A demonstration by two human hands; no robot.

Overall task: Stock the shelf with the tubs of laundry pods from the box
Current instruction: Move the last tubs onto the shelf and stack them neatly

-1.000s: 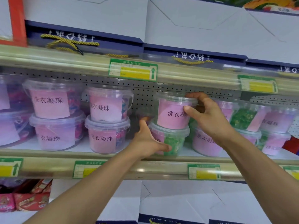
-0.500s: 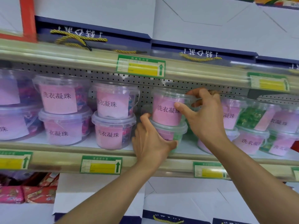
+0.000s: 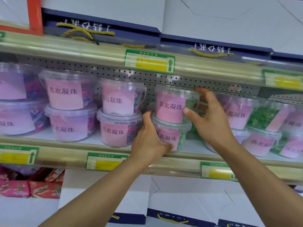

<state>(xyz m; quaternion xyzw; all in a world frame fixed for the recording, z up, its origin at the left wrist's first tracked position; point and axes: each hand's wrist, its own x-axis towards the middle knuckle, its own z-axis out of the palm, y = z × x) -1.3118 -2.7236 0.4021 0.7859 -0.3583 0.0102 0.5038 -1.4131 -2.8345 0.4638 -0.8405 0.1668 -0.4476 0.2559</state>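
Shelving filled the view: the shelf [image 3: 91, 140] ran the full width, with a pegboard [image 3: 147, 76] behind it and an upper shelf rail [image 3: 82, 51] close overhead, leaving only slim headroom above the stacked tubs. Price tags [image 3: 105, 162] sat along the front lip. Paper bags [image 3: 213, 18] with rope handles stood on the level above, and more hung below the lip; red packets [image 3: 31, 189] lay at lower left.

Tubs stood two high along the shelf. Left of centre, a stack [image 3: 119, 112] stood just beside the one being handled, with only a narrow gap between. To the right, more tubs [image 3: 237, 112] stood near, partly hidden by the right wrist.

At centre, the top tub [image 3: 170, 107] sat upright on the bottom tub [image 3: 168, 135], both with pink labels facing out and green pods inside. The left hand [image 3: 150, 141] held the bottom tub, thumb across its label and fingers up its left side. The right hand [image 3: 211, 118] was spread wide at the top tub's right side, thumb tip touching the label edge; the fingers reached behind the lid rim, and whether they touched it could not be told.
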